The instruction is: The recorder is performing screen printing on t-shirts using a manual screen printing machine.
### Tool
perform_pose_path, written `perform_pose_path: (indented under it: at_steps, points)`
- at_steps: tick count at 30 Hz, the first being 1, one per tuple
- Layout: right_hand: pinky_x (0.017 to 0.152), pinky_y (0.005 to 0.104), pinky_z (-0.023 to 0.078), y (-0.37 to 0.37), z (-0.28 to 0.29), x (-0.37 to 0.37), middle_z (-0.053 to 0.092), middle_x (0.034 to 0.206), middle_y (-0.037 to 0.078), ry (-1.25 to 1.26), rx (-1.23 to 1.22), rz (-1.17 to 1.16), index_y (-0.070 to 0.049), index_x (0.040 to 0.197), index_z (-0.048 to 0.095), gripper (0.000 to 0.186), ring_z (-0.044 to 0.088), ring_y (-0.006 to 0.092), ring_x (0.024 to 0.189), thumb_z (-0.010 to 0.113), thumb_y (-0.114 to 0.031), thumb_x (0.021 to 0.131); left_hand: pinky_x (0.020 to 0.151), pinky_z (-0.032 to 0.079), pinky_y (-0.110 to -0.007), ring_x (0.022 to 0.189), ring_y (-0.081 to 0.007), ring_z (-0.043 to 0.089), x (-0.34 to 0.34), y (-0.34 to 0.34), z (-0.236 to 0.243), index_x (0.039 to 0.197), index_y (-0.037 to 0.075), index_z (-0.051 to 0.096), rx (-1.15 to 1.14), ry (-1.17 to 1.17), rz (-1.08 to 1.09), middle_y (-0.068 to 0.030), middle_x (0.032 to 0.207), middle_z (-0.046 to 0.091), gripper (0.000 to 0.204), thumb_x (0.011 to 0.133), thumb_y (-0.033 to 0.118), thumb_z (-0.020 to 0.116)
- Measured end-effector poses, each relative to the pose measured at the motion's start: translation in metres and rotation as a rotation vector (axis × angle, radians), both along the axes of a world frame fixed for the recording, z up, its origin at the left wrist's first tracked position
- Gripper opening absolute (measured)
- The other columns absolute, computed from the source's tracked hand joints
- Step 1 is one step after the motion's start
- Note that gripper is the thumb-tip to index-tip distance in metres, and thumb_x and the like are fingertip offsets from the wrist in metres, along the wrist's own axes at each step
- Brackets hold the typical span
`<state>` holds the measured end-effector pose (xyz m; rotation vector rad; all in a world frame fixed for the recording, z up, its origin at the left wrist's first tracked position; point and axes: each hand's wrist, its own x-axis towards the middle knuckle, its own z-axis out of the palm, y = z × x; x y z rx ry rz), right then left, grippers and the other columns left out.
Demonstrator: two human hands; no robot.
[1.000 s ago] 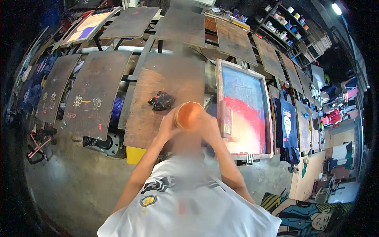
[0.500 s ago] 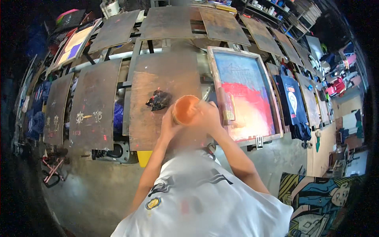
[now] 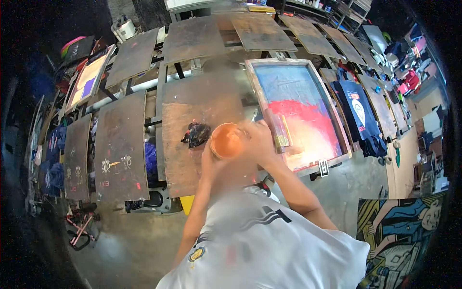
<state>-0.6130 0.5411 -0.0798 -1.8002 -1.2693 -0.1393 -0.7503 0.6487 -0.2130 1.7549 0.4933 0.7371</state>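
Observation:
My left hand (image 3: pixel 210 158) is wrapped round the side of an orange cup (image 3: pixel 224 141), which has pale orange contents. My right hand (image 3: pixel 260 143) is at the cup's right rim with fingers curled; what they grip is blurred. Both are over a worn wooden board (image 3: pixel 180 168). A crumpled, glossy black bag (image 3: pixel 195 132) lies on the board just left of the cup. To the right of my right hand a squeegee (image 3: pixel 281 129) rests in a framed screen (image 3: pixel 303 86) smeared with blue and red-pink ink.
Rows of printing boards (image 3: pixel 120 164) surround me. A dark printed tote (image 3: pixel 354 108) hangs over a board at the right. A screen with yellow and purple (image 3: pixel 89 74) stands at the left, shelves (image 3: pixel 337 14) at the back, a painted panel (image 3: pixel 404 226) at lower right.
My view has turned, so the scene and my arms sit further right. My right hand has shifted about the cup's rim, while my left hand still holds the cup.

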Motion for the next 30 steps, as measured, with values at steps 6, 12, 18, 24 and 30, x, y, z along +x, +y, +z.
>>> perform_pose_path:
  at_steps: [6, 12, 18, 24, 30]
  points:
    - [0.073, 0.0456, 0.043, 0.008, -0.066, 0.005, 0.067, 0.078, 0.012, 0.008, -0.277, 0.082, -0.008, 0.083, 0.058, 0.012, 0.064, 0.0343, 0.073, 0.067, -0.014, 0.087, 0.103, 0.048, -0.037, 0.125, -0.0234, 0.057, 0.003, 0.000, -0.006, 0.141, 0.001, 0.044, 0.000, 0.088, 0.045, -0.0125, 0.137, 0.057, 0.098, 0.061, 0.019, 0.097]
    - [0.071, 0.0476, 0.045, 0.008, 0.002, 0.004, 0.065, 0.077, 0.017, 0.053, -0.080, 0.072, -0.007, 0.083, 0.057, 0.016, 0.064, 0.0377, 0.075, 0.070, -0.016, 0.086, 0.106, 0.046, -0.037, 0.126, -0.0231, 0.055, 0.001, 0.001, -0.011, 0.143, 0.001, 0.042, -0.062, -0.044, 0.012, -0.0126, 0.138, 0.055, 0.100, 0.060, 0.015, 0.096]
    - [0.072, 0.0463, 0.046, 0.004, -0.040, 0.010, 0.066, 0.076, 0.016, 0.283, -0.306, 0.117, -0.007, 0.085, 0.061, 0.012, 0.064, 0.0361, 0.075, 0.071, -0.014, 0.085, 0.107, 0.045, -0.037, 0.127, -0.0231, 0.054, 0.002, 0.003, -0.011, 0.143, -0.001, 0.041, -0.068, -0.070, -0.006, -0.0129, 0.139, 0.055, 0.099, 0.061, 0.011, 0.096]
    - [0.070, 0.0413, 0.051, -0.003, -0.005, 0.024, 0.067, 0.080, 0.018, 0.110, -0.110, 0.056, -0.003, 0.091, 0.069, 0.017, 0.066, 0.0367, 0.077, 0.069, -0.019, 0.086, 0.106, 0.045, -0.037, 0.127, -0.0226, 0.054, -0.001, -0.001, -0.002, 0.143, -0.001, 0.041, -0.065, -0.028, -0.007, -0.0129, 0.138, 0.055, 0.102, 0.059, 0.016, 0.097]
    - [0.068, 0.0403, 0.051, -0.002, -0.055, 0.027, 0.069, 0.081, 0.016, 0.265, -0.208, 0.013, -0.002, 0.086, 0.069, 0.014, 0.067, 0.0321, 0.077, 0.071, -0.015, 0.085, 0.106, 0.045, -0.038, 0.127, -0.0235, 0.054, -0.002, -0.007, 0.014, 0.142, -0.001, 0.042, -0.105, -0.047, 0.003, -0.0138, 0.137, 0.056, 0.102, 0.059, 0.020, 0.097]
